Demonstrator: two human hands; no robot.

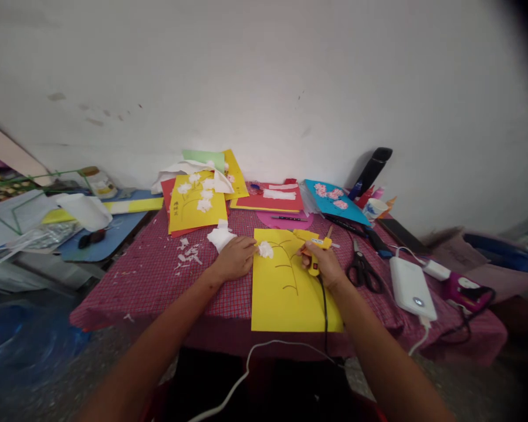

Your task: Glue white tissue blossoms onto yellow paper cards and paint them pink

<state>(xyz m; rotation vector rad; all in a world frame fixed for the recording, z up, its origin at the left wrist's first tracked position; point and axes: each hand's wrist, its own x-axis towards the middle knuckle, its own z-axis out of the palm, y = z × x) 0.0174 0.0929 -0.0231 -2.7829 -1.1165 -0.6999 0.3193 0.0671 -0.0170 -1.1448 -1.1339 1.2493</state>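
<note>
A yellow paper sheet (pixel 275 305) with a drawn branch lies in front of me. Near its upper left, a crumpled white paper flower (pixel 266 249) rests on it. My left hand (pixel 236 258) is at the sheet's left edge, fingers drawn together beside the flower; whatever they may pinch is hidden. White tissue paper (pixel 221 237) lies just behind that hand. My right hand (pixel 323 261) grips a yellow hot glue gun (pixel 314 267) over the sheet's upper right, its nozzle pointing left. The gun's dark cord hangs down across the sheet.
Paper scraps (pixel 189 253) lie at left. Behind are yellow cards with white flowers (pixel 198 205), a red card (pixel 268 202) and a blue card (pixel 330 199). Black scissors (pixel 363 272), a white power bank (pixel 412 288) and a paper cup (pixel 374 208) are at right.
</note>
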